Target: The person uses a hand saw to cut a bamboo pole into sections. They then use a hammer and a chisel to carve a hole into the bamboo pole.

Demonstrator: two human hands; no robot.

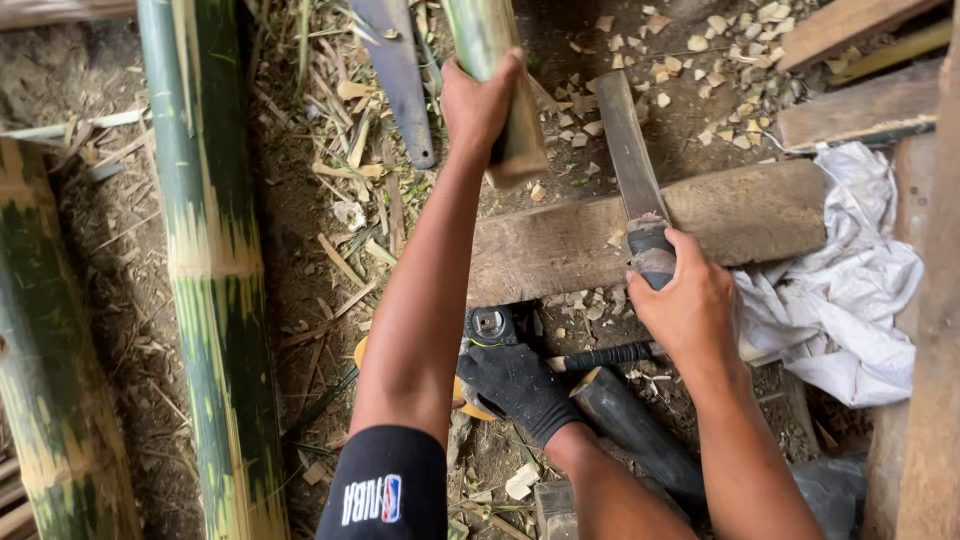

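Head view gives us bare dirt ground (300, 200) strewn with bamboo chips, long green bamboo poles (210, 280) lying at 9 o'clock and a white sack (850, 300) at 3 o'clock. Our bamboo piece (492, 50), green with a pale cut end, stands on the wooden block (560, 245) at 12 o'clock. Our left hand (480, 105) wraps closed around it; our right hand (690, 300) grips the machete (635, 170) handle tightly, blade resting on the block

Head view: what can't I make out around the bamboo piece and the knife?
- Bamboo piece: top cut off by the frame edge; left hand covers part.
- Knife: handle mostly hidden inside right hand.
- Gloved hand: what it grips is hidden beneath it.
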